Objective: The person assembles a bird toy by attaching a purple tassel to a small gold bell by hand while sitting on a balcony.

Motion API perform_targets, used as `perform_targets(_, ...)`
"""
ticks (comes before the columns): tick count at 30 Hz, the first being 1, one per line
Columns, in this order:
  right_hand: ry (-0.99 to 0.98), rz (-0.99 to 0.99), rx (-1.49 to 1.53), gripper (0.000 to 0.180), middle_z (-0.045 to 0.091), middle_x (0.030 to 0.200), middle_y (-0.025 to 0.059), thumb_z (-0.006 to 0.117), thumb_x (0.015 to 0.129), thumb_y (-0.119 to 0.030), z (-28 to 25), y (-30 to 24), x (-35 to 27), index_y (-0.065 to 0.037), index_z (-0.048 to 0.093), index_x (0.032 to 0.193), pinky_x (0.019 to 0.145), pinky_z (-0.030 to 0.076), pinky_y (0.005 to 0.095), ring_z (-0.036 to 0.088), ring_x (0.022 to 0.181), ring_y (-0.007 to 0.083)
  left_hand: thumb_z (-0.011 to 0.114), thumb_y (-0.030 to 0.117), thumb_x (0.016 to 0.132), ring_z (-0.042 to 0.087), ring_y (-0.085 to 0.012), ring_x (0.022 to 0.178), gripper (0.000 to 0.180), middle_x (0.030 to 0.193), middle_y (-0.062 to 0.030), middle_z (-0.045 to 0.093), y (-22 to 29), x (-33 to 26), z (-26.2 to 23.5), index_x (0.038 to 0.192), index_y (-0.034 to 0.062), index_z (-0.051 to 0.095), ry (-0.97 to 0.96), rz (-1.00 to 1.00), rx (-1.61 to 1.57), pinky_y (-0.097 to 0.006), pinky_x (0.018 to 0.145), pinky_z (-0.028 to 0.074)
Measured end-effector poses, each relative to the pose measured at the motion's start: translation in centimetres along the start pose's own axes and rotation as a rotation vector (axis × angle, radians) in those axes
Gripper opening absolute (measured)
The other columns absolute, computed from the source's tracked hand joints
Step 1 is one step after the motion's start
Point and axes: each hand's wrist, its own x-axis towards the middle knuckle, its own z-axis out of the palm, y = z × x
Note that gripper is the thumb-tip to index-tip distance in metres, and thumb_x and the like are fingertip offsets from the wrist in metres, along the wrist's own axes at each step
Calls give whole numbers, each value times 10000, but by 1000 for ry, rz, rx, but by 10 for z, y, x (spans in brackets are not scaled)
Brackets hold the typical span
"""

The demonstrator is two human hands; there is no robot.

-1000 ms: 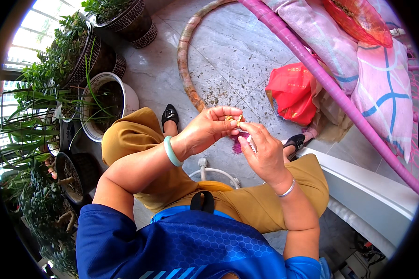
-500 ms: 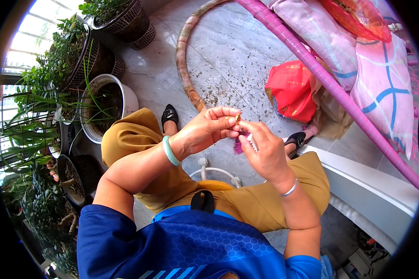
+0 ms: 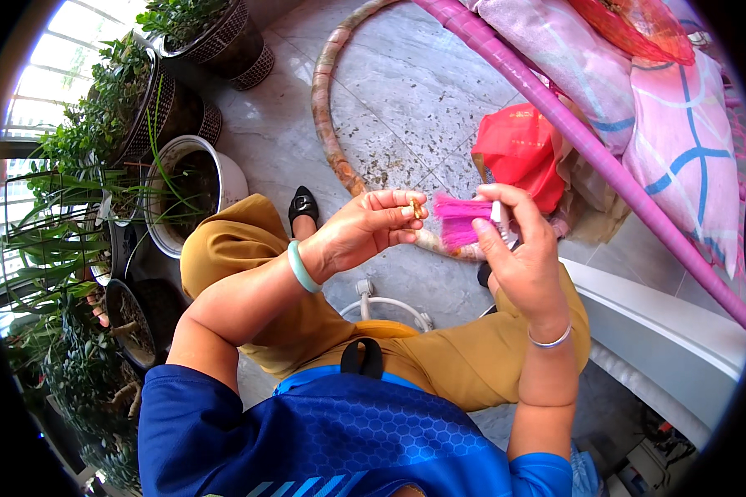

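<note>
My left hand [image 3: 365, 230], with a pale green bangle at its wrist, pinches a small golden-brown piece [image 3: 418, 209] between thumb and fingers; its exact kind is too small to make out. To its right, my right hand [image 3: 529, 263] grips a small brush [image 3: 460, 220] by its white back. The brush's long magenta bristles point left toward the golden-brown piece, with a narrow gap between them. Both hands are over the floor, in front of my knees.
Brown crumbs [image 3: 381, 157] litter the grey tiled floor inside a large wrapped hoop [image 3: 325, 108]. Potted plants [image 3: 124, 108] line the left. A red bag [image 3: 518, 153] lies beyond my right hand, near a pink wrapped pole [image 3: 555, 124] and checked bedding [image 3: 680, 157]. A white ledge [image 3: 638, 306] stands at right.
My right hand has moved right, away from the left, and turned so the brush's bristles show fully. My left hand stays almost in place, keeping hold of the golden-brown piece.
</note>
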Motion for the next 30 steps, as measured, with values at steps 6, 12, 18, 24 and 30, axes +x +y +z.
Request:
perform_targets(6, -195, -99, -4, 300, 571, 887, 136, 620, 745, 22, 15, 4, 2, -38, 538, 1027, 668, 465, 354, 589, 767, 291, 557, 86, 883, 597, -106, 840, 219, 957, -33, 627, -7, 1, 9, 1090, 18, 580, 61, 11, 59, -235, 753, 503)
perform_targets(12, 154, -118, -152, 280, 571, 846, 127, 631, 753, 11, 12, 11, 15, -45, 543, 1014, 633, 462, 325, 588, 713, 252, 571, 96, 877, 589, -97, 826, 201, 933, -28, 630, -7, -1, 3, 1061, 18, 591, -31, -24, 46, -243, 766, 495)
perform_targets(18, -126, -77, -38, 244, 574, 833, 108, 638, 745, -4, 15, 7, 8, -48, 550, 968, 609, 453, 312, 568, 688, 242, 576, 95, 875, 591, -104, 817, 186, 919, -39, 629, -5, -1, 13, 1043, 16, 594, 46, -42, 98, -247, 764, 495)
perform_targets(24, 161, -242, -198, 239, 566, 822, 104, 633, 742, 8, 16, 14, 19, -49, 552, 959, 596, 444, 316, 559, 674, 242, 580, 99, 870, 598, -132, 849, 192, 923, -44, 617, -18, -2, -2, 1043, 17, 583, 15, -40, 165, -274, 776, 505)
perform_targets(30, -87, -159, -100, 218, 543, 806, 86, 629, 769, -12, 28, 18, 8, -47, 543, 965, 570, 423, 277, 516, 616, 164, 582, 113, 873, 624, -158, 837, 182, 921, -62, 618, -17, 0, -6, 1029, 19, 572, 60, 37, 198, -296, 792, 520)
